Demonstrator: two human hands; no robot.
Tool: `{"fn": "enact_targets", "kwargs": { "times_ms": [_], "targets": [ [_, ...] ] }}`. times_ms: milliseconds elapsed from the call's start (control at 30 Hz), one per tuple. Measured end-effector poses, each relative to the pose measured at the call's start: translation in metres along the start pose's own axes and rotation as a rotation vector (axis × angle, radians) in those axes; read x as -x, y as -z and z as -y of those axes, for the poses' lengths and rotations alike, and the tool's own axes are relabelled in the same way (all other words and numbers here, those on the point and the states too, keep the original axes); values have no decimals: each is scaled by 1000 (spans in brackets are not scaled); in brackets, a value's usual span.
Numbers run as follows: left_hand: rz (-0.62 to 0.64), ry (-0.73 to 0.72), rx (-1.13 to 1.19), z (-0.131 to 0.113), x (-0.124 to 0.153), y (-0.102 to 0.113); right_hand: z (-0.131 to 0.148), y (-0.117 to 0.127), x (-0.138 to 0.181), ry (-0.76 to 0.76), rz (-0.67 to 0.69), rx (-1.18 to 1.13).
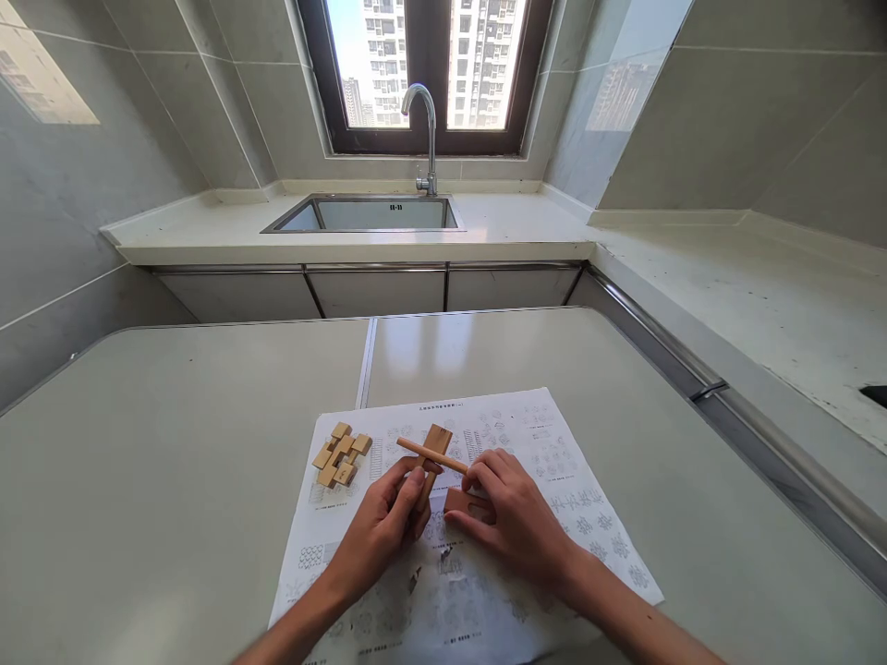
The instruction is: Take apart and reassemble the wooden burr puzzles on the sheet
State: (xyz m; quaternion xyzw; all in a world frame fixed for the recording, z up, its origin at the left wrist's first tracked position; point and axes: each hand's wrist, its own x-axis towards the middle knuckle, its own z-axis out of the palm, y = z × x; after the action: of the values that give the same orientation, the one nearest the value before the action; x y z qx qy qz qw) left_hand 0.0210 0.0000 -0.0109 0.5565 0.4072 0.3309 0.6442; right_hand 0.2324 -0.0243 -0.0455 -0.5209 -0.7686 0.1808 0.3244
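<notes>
My left hand (pixel 381 519) is closed around a flat wooden piece (pixel 438 438), which tilts up and to the right out of the fingers. A thin wooden stick (pixel 417 448) lies across this piece, with its right end in the fingers of my right hand (pixel 521 522). Below, a wooden block with a slot (pixel 457 500) is partly covered by my right hand, close to its thumb; whether it is gripped too I cannot tell. Left of my hands, a cluster of small interlocked wooden pieces (pixel 345 445) rests on a printed paper sheet (pixel 582 462).
The sheet shows rows of line drawings and lies on a pale table (pixel 173 443) with a seam. Beyond stands a counter (pixel 513 217) with a sink (pixel 360 231) and a curved faucet (pixel 432 139) under a window. Another counter (pixel 748 296) runs along the right.
</notes>
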Motion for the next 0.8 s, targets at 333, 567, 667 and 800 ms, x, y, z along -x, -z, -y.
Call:
{"fn": "enact_targets", "kwargs": {
  "times_ms": [333, 567, 667, 800],
  "targets": [
    [13, 1, -34, -4, 1, 1, -1, 0, 0, -6, -6, -22],
    [10, -9, -27, -3, 1, 0, -1, -1, 0, 4, -12, -67],
    [1, -10, -32, -4, 1, 0, 0, -3, 0, 29, -18, -100],
    [-7, -10, -30, -4, 1, 0, 0, -4, -1, 38, -49, -159]
  ]
}}
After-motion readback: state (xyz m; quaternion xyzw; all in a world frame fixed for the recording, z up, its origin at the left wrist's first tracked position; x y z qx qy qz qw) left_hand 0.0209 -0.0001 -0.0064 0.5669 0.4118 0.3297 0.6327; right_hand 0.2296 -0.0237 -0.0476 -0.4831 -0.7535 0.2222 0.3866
